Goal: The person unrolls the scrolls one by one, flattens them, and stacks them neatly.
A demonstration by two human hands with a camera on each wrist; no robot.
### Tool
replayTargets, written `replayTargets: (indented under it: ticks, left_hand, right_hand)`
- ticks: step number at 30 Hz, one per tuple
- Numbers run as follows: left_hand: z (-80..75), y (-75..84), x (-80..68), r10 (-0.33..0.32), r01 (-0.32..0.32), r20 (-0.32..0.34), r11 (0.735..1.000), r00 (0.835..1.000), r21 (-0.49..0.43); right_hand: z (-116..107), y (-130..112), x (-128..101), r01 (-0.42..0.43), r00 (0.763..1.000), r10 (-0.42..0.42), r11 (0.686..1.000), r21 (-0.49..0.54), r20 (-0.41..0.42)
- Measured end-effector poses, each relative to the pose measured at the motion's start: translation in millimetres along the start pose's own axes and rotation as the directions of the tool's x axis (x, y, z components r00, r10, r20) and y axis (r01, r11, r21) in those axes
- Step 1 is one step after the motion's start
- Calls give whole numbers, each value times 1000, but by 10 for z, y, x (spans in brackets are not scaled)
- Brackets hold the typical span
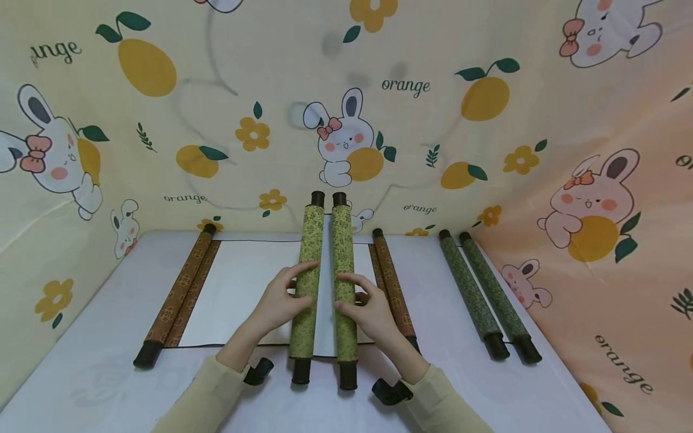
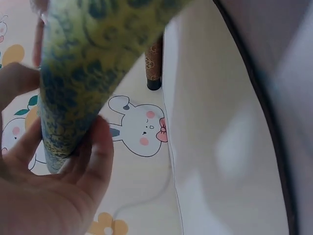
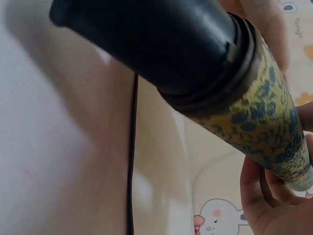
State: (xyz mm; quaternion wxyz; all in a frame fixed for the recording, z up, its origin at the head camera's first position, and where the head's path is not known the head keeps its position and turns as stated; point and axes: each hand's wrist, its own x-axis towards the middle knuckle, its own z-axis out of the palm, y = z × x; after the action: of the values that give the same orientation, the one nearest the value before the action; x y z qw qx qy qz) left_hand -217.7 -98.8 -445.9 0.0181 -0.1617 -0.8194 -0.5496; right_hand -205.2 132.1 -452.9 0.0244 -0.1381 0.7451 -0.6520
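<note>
A hanging scroll with two yellow-green patterned rollers is held up in the middle of the head view, a narrow strip of its white paper (image 1: 325,319) showing between them. My left hand (image 1: 278,299) grips the left roller (image 1: 310,240), thumb and fingers around it. Around the right roller (image 1: 342,240) curl the thumb and fingers of my right hand (image 1: 375,310). In the right wrist view a black end knob (image 3: 146,44) looms close to the camera. Behind the held scroll, a brown patterned scroll lies partly unrolled, its white sheet (image 1: 243,288) between its left roller (image 1: 181,288) and right roller (image 1: 394,285).
On the right of the white table (image 1: 86,361) lies a dark green scroll, its left roller (image 1: 471,291) and right roller (image 1: 498,294) side by side. A cloth (image 1: 281,54) printed with rabbits and oranges rises behind the table and at both sides.
</note>
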Motion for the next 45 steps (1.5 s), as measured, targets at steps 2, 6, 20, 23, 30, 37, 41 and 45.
replayTargets:
  ticks: [2,6,20,23,30,37,41,45]
  left_hand:
    - [-11,-8,3,-8,8,-2,1000,1000,11]
    - [-47,-4,7,-18,18,12,1000,1000,2]
    - [-236,36,-11,-19,22,53,998,998,-56]
    - [-249,48,-13,-24,28,50,997,998,-72]
    - [-243,31,-14,-21,24,37,996,999,-86]
    - [-222,-4,0,0,1,8,1000,1000,-28]
    - [-238,16,-5,5,-4,16,999,1000,-36]
    - [-266,52,-20,-7,8,33,999,999,-43]
  right_hand:
    - [-8,-9,-3,10,1000,-10,1000,0,0]
    - [-26,-25,2,24,1000,-24,1000,-9,-4]
    - [-114,-74,48,-11,1000,11,1000,-19,-24]
    - [-144,-76,63,-15,1000,14,999,-38,-22]
    - [-177,-60,71,-33,999,32,998,-58,-20]
    - [-167,-60,83,53,998,-55,995,-79,-29]
    - [-180,-69,86,60,997,-65,993,-102,-44]
    - [-216,-77,82,60,996,-69,984,-165,-48]
